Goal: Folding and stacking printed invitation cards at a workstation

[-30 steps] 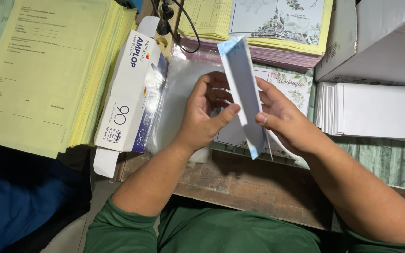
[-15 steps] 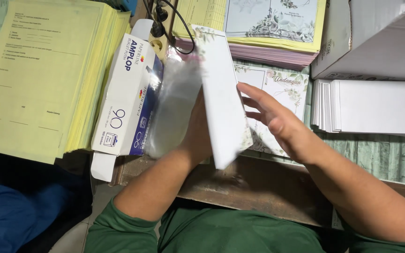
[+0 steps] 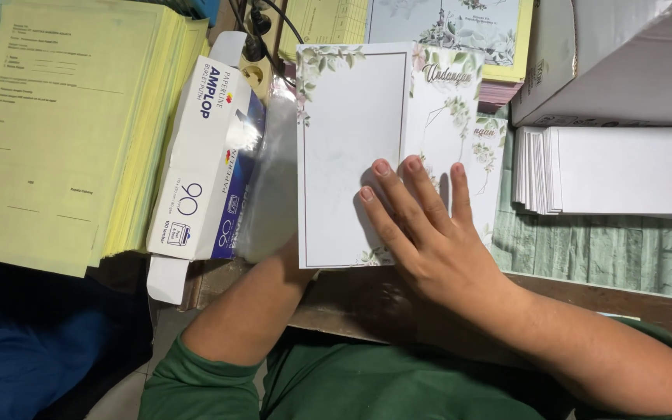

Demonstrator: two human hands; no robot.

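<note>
— What is seen from left to right?
— The left hand is hidden beneath the floral card (image 3: 351, 155); its grip cannot be told. The card is laid upright on the bench, long axis running away. The right hand (image 3: 429, 233) is pressed flat, open, on its lower right.

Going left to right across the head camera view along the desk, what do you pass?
Stack of yellow forms → white and blue envelope box → clear plastic sleeve → floral-bordered card → right hand → stack of white envelopes.
</note>
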